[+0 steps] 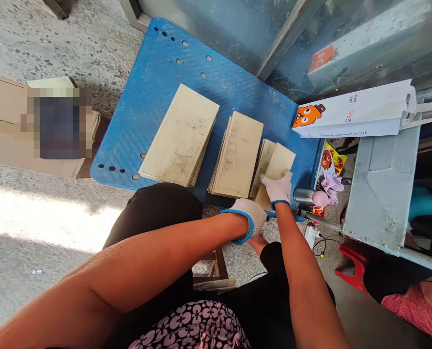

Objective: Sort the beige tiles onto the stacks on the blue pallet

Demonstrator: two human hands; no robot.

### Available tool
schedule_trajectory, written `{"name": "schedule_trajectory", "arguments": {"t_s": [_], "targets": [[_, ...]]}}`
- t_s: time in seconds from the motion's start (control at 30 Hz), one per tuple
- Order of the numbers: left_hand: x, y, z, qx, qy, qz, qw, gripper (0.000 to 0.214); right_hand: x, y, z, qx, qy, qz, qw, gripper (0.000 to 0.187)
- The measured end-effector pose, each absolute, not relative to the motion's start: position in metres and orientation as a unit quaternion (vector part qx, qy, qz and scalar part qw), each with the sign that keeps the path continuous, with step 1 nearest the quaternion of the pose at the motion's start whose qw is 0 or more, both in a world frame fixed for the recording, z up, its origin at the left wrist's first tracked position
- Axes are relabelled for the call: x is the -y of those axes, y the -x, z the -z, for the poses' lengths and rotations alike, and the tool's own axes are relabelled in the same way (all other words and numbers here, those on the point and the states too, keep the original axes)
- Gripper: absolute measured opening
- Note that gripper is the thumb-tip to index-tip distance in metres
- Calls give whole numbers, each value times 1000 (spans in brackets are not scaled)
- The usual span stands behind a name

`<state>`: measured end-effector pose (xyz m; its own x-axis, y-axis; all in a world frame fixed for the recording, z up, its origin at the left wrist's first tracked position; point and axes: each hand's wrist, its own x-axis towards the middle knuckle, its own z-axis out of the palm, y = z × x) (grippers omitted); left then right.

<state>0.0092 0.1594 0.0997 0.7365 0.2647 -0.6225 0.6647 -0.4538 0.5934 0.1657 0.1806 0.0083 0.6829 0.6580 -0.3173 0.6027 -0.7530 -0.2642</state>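
Both my hands wear white knit gloves with blue cuffs. My right hand is closed across a narrow cream board, thumb at its left edge and fingers at its right. That board lies over other narrow boards, offset to the right. My left hand is at the near end of the same pile; its fingers are hidden below the wrist and glove. Left of them rests a medium stack of cream boards with dark smudges. Further left is a stack of wider boards, speckled on top.
The blue plastic table carries the stacks. A white paper bag, a metal flask and a grey metal cabinet are at the right. Cardboard lies left. A red stool and another person's sleeve show lower right.
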Motion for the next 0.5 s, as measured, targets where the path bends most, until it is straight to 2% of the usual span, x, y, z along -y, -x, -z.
{"name": "schedule_trajectory", "arguments": {"t_s": [0.3,0.5], "targets": [[-164,-3,-106,-276,-815,225,457,30,-206,-158,12,317,926,-207,10,112],[-164,-3,-107,-276,-805,234,470,28,-212,-152,18,315,928,-199,2,112]]}}
